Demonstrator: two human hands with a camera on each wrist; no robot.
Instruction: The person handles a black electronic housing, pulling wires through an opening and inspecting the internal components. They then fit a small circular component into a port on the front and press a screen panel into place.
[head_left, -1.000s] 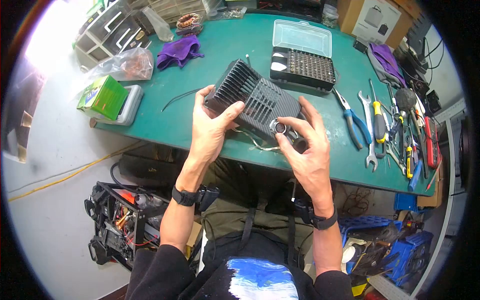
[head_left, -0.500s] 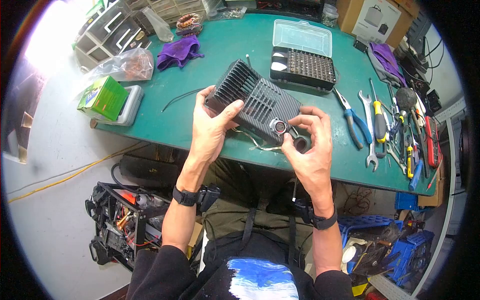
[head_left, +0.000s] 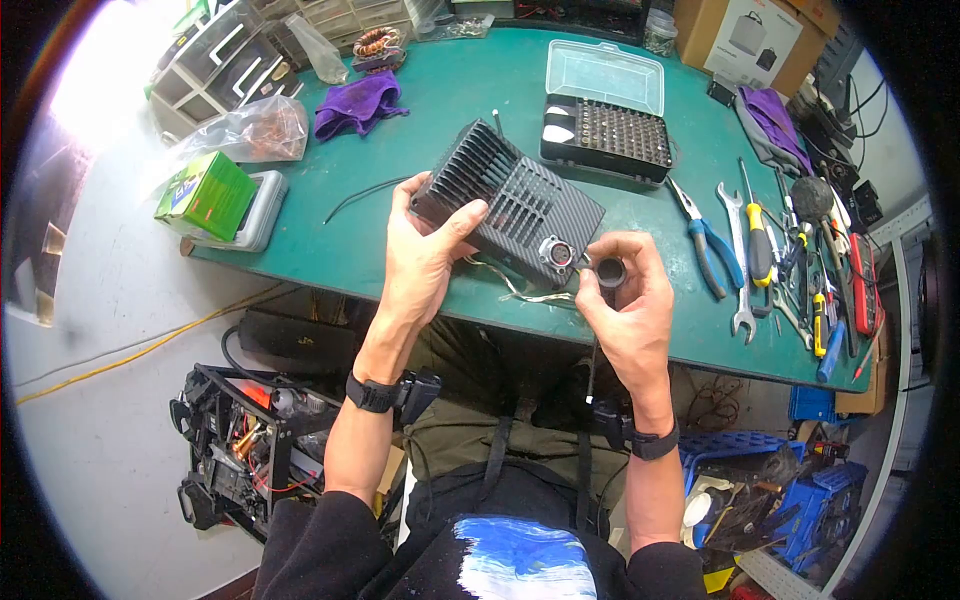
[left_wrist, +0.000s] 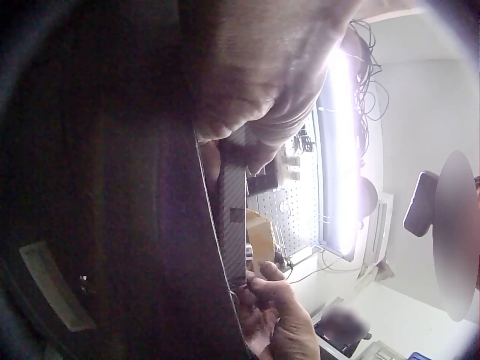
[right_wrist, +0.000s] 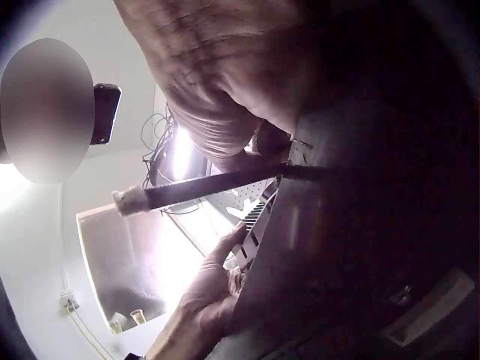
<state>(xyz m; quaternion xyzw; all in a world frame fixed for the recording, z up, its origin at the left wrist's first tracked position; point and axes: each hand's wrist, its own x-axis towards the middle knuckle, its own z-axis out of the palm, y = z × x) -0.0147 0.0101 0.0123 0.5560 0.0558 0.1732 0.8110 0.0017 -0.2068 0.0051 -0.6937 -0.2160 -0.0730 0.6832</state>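
Note:
A black box (head_left: pixel 530 195) with a carbon-fibre pattern, slots and a finned end is tilted over the table's front edge. My left hand (head_left: pixel 425 250) grips its left end, thumb on the near side and fingers round the far side. A round metal socket (head_left: pixel 556 253) sits at its lower right corner. Just right of that socket, my right hand (head_left: pixel 635 295) curls thumb and fingers round a black ring-shaped piece (head_left: pixel 611 268). Below the right hand hangs a dark cord (right_wrist: pixel 214 187) with a white tip. Pale wires (head_left: pixel 525 292) show under the box.
An open bit case (head_left: pixel 605 140) stands behind the box. To the right lie pliers (head_left: pixel 712 245), a wrench (head_left: pixel 742 290) and several other tools. A purple cloth (head_left: pixel 360 103), a green carton (head_left: pixel 207 197) and a plastic bag (head_left: pixel 265 130) are on the left.
My right fingers have left the round socket, moved right and slightly down, and closed round the black ring-shaped piece. The left hand and the box have hardly moved.

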